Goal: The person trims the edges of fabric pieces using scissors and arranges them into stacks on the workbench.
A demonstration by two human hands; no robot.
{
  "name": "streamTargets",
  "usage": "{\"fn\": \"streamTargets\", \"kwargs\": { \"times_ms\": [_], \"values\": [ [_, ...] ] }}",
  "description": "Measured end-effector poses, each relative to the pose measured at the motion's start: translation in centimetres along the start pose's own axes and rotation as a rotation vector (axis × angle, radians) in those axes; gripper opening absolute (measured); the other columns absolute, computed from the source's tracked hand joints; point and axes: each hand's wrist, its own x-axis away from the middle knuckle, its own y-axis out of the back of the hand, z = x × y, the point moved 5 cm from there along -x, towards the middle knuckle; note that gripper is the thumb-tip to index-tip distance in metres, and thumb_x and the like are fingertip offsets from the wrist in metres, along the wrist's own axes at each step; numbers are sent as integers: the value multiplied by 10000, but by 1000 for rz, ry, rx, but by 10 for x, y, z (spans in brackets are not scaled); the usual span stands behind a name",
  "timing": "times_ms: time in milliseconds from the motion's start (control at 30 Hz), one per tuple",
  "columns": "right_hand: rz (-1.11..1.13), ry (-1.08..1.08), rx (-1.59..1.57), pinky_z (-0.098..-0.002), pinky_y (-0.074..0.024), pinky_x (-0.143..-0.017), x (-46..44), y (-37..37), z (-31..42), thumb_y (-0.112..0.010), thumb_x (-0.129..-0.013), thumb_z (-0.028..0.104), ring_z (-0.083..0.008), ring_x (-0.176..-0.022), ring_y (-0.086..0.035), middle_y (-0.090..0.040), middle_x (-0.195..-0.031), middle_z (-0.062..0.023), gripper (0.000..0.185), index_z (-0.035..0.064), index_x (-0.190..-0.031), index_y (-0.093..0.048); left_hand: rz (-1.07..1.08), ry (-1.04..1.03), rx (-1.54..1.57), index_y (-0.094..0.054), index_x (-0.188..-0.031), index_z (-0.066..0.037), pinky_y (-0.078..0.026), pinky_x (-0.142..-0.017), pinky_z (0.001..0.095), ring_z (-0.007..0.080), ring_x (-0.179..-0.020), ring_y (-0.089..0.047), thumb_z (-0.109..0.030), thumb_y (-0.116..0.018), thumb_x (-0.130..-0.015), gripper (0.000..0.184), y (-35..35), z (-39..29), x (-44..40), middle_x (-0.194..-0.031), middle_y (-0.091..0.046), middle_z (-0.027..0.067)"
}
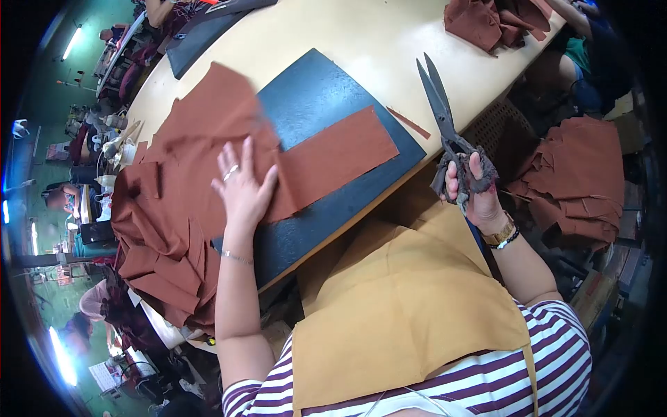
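Note:
My left hand (244, 186) lies spread on a heap of rust-brown fabric (201, 139), a ring on one finger. Under that heap, a straight-edged rust-brown strip (347, 154) reaches out to the right across a dark blue board (313, 87). Raised past the table's near edge, my right hand (479, 191) is wrapped round the handles of large dark scissors (445, 111). Their blades point up and away, slightly parted. Grey cloth is wound about the handles and hides part of the grip. A thin brown offcut (408, 122) lies beside the board.
The pale table (375, 35) curves away ahead, with another brown fabric pile (490, 24) at its far right. Brown pieces (577, 181) are heaped low on my right, near a perforated crate (504, 132). A dark item (208, 31) lies at the far left. Other people are around.

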Motion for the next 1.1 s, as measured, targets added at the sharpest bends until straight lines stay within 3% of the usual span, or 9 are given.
{"fn": "streamTargets", "kwargs": {
  "times_ms": [200,400,500,600,767,867,900,1033,1100],
  "values": [
    [49,54,104,-275,-478,-589,13,-4,10,-485,-942,485,-111,-586,-525,-539,-672,-30,469,26,-868,-539,4,-533,82,-391,-1416,-213,-145,-1070,650,335,-1409,-197,-635,-555,-800,764,0,-56,-69,-1513,-257,143],
    [147,-50,247,-237,-469,-548,24,-5,11,-718,-803,421,-122,-570,-575,-599,-673,-53,437,17,-848,-558,-172,-269,-113,-316,-1449,-253,-150,-1072,647,310,-1397,-238,-673,-560,-762,841,5,66,-112,-1510,-278,107],
    [264,-137,368,-227,-457,-544,25,-8,6,-708,-829,367,-114,-563,-571,-603,-659,-53,380,11,-841,-576,-319,-184,-8,-314,-1448,-231,-173,-1079,619,322,-1399,-227,-570,-561,-829,748,19,77,-78,-1511,-272,107],
    [314,-199,464,-225,-453,-538,14,-16,7,-687,-856,292,-106,-559,-569,-596,-641,-43,299,14,-817,-583,-402,-175,123,-356,-1428,-204,-170,-1091,594,334,-1406,-206,-412,-603,-867,647,31,43,-36,-1522,-252,95],
    [357,-291,515,-226,-455,-533,10,-23,8,-680,-859,283,-104,-555,-570,-593,-636,-40,293,13,-798,-584,-35,-439,428,-448,-1374,-196,-185,-1097,578,366,-1398,-217,-539,-738,-679,828,29,-49,51,-1508,-286,110],
    [382,-387,471,-226,-457,-535,16,-19,4,-694,-842,336,-105,-560,-572,-594,-638,-39,346,10,-801,-585,70,-459,358,-496,-1341,-209,-231,-1083,582,349,-1381,-261,-529,-702,-727,723,14,-78,80,-1491,-315,116],
    [396,-417,450,-226,-458,-535,18,-17,0,-699,-834,358,-106,-563,-574,-594,-639,-39,369,9,-802,-586,35,-444,388,-550,-1291,-214,-262,-1074,574,337,-1355,-320,-415,-670,-804,540,18,-80,84,-1462,-371,104],
    [446,-469,375,-225,-465,-542,27,-10,-9,-728,-773,461,-105,-598,-582,-597,-656,-35,475,8,-813,-591,28,-426,463,-617,-1202,-225,-296,-1069,537,308,-1312,-400,-180,-595,-883,323,13,-82,95,-1398,-468,66],
    [437,-518,363,-230,-464,-550,29,-15,-6,-733,-759,476,-107,-599,-578,-596,-657,-34,491,9,-814,-593,30,-408,567,-620,-1201,-225,-296,-1072,526,303,-1308,-408,-167,-593,-878,329,18,-80,100,-1392,-475,68]
  ]
}}
